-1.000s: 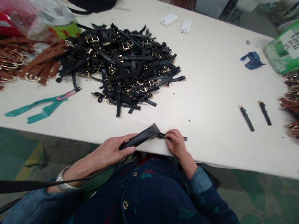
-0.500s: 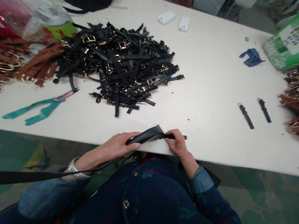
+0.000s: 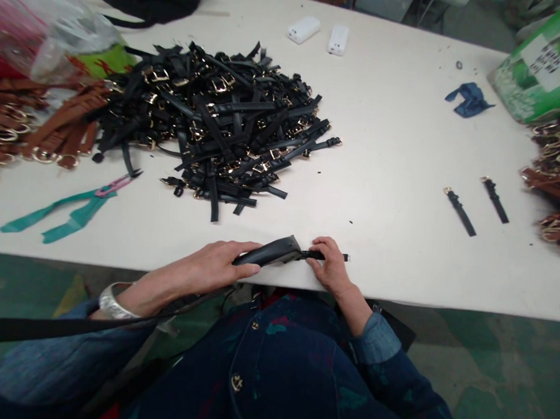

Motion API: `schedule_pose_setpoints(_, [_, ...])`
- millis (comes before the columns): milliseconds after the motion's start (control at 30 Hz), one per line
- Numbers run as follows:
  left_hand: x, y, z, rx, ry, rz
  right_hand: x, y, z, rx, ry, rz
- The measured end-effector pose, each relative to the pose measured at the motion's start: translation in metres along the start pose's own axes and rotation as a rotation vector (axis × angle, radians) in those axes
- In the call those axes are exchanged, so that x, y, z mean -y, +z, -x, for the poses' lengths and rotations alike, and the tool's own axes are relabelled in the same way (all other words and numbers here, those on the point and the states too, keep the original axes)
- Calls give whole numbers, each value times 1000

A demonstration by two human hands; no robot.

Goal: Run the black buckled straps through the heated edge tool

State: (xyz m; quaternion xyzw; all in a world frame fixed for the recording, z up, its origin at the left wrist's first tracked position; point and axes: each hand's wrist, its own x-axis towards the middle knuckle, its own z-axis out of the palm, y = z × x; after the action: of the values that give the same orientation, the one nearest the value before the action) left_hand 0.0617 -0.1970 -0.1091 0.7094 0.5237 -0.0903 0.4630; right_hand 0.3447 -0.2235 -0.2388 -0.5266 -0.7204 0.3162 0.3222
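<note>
My left hand (image 3: pixel 217 264) is closed around a wide, smooth black strap-like piece (image 3: pixel 272 250), thumb on the near side and fingers on the far side. A small dot or hole shows near that piece's right end. My right hand (image 3: pixel 330 263) pinches a short narrow black buckle strap (image 3: pixel 316 255), whose tip pokes out past the fingers on the right. The two black pieces meet between my hands, just above the table's front edge; whether they are joined I cannot tell. A long black band (image 3: pixel 40 329) runs from the left edge across my left wrist.
A heap of black buckle straps (image 3: pixel 219 123) lies beyond my left hand, brown straps (image 3: pixel 67 124) beside it. Nippers with teal-wrapped handles (image 3: pixel 83 207) lie front left. Two black buckle straps (image 3: pixel 460 211) lie right, near a blue scrap (image 3: pixel 470 100) and a green container (image 3: pixel 540 67).
My left forearm and bracelet have shifted left and slightly up. Both hands keep their hold, and the black pieces have barely moved. The view has tilted slightly.
</note>
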Motion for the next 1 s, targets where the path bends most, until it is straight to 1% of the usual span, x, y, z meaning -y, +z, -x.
schedule_pose_setpoints(100, [-15, 0, -9, -24, 45, -5, 0, 0, -1, 3, 40, 24])
schedule_pose_setpoints(200, [-26, -1, -9, -41, 60, -14, 0, -1, -2, -12, 75, 36])
schedule_pose_setpoints(267, [-26, -3, -3, -30, 37, -22, 1, -1, -2, -22, 82, 27])
schedule_pose_setpoints(367, [-19, -7, 8, 0, -13, -27, 1, 0, -2, -22, 84, 7])
schedule_pose_setpoints(467, [-15, -10, 12, 26, -3, -34, 0, -1, -2, -19, 85, -6])
schedule_pose_setpoints(533, [-18, -9, 8, 30, -4, -65, -1, -1, -2, -13, 83, -11])
schedule_pose_setpoints(600, [-24, -5, 1, 9, -7, -98, -2, 0, -2, -14, 82, -13])
schedule_pose_setpoints(700, [-31, 0, -8, -39, 41, -96, -4, 0, -1, -34, 79, -12])
schedule_pose_setpoints(767, [-29, 1, -10, -47, 56, -68, -4, -1, -1, -40, 76, -14])
schedule_pose_setpoints(833, [-21, 0, -8, -45, 26, -46, -3, -1, 0, -32, 76, -15])
schedule_pose_setpoints(933, [-7, -5, 1, -59, -27, -36, -2, -1, 0, -20, 76, -14])
schedule_pose_setpoints(1000, [1, -7, 8, -67, -34, -31, 0, -1, -1, -20, 75, -10])
